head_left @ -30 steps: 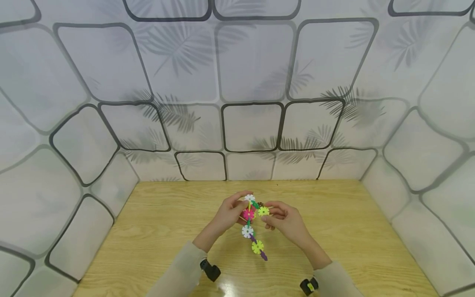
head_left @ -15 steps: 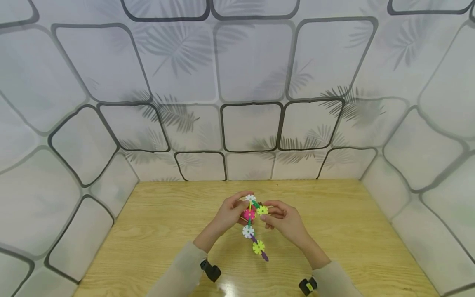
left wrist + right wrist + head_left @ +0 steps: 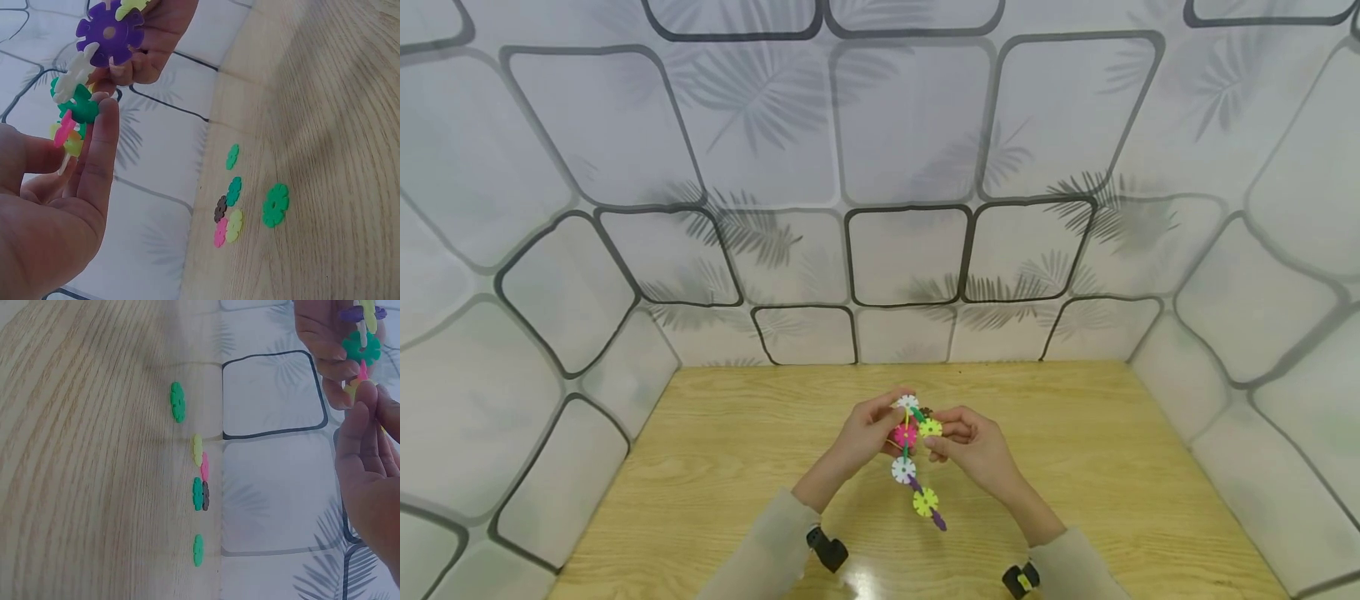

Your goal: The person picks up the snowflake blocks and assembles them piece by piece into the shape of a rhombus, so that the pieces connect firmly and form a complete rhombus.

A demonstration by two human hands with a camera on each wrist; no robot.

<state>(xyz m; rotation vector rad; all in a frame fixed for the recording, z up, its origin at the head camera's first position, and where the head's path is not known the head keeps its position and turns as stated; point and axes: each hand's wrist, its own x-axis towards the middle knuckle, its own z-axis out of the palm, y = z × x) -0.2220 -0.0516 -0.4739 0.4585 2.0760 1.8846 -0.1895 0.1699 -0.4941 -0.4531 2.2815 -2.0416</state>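
Interlocking snowflake discs are joined edge to edge in a chain that hangs between the hands. My left hand (image 3: 859, 435) grips the chain around its pink disc (image 3: 906, 435), with a white disc (image 3: 907, 403) by the fingertips. My right hand (image 3: 976, 450) pinches a yellow disc (image 3: 930, 427) at its right side. Below the left hand dangle another white disc (image 3: 903, 470), a yellow disc (image 3: 926, 502) and a purple disc (image 3: 938, 520) at the tail. In the left wrist view the purple disc (image 3: 109, 34) is near the camera, and a green disc (image 3: 81, 107) shows by the left fingertips.
Several loose discs lie on the wooden table (image 3: 737, 467). A green disc (image 3: 275, 205) sits apart from a close cluster with a pink disc (image 3: 220, 232), a yellow disc (image 3: 234, 225) and a dark disc (image 3: 220, 209). Patterned panels (image 3: 910, 258) enclose the table's back and sides.
The tail of the chain has swung slightly right and down. Both hands keep their grip on the discs, with only a slight shift of the right hand to the left.
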